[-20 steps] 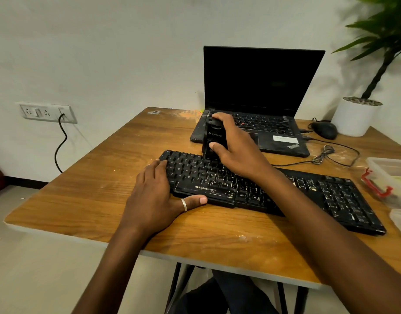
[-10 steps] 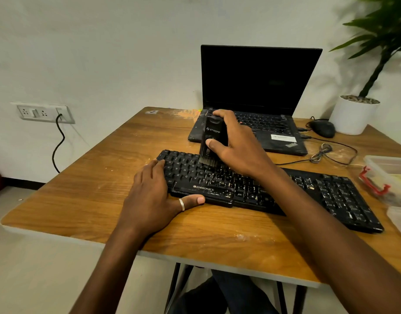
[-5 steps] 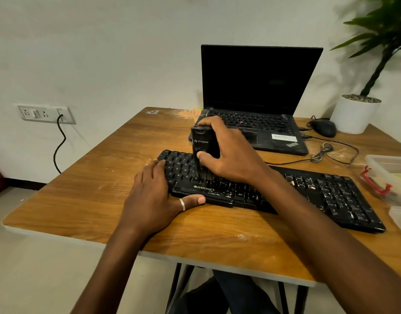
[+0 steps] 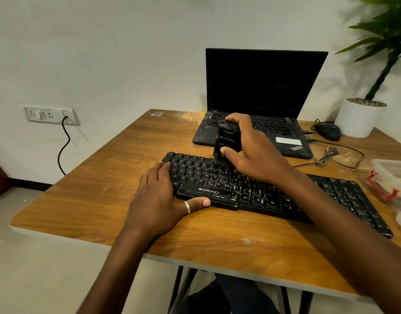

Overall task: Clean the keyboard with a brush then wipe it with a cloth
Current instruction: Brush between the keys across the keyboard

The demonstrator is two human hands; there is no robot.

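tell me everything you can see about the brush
The brush is a black, blocky, plastic-looking tool with a pale logo on its front, a rounded cap on top and short dark bristles below. It stands nearly upright, bristles down on the upper key rows of the keyboard. The right hand grips it, thumb on the front.

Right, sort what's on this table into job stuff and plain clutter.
Part of the job:
- keyboard, with the left hand resting on its left end
- brush, gripped by the right hand, bristles down at the keys
- no cloth is in view

Just lying about:
- laptop
- mouse
- coiled cable
- potted plant
- plastic container
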